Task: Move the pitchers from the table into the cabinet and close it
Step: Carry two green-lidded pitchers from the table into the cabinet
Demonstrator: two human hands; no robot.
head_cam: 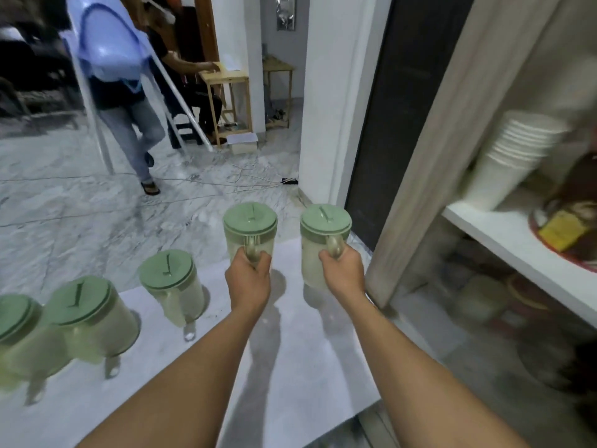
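Note:
Two translucent pitchers with green lids are held above the far end of the white table [290, 367]. My left hand [248, 279] grips the handle of the left pitcher [250, 227]. My right hand [344, 273] grips the handle of the right pitcher [324, 234]. Three more green-lidded pitchers stand on the table to the left: one [171, 286] nearest my left hand, a second [90, 315] beside it, and a third [16, 331] at the frame's edge. The cabinet [517, 240] stands to the right with its door [452, 140] open.
On the cabinet's white shelf sit a stack of white cups [513, 160] and a brown and yellow package [568, 221]; blurred containers fill the space below. Beyond the table a person [129, 118] carries a blue plastic chair [106, 43] across the marble floor, where cables [226, 185] lie.

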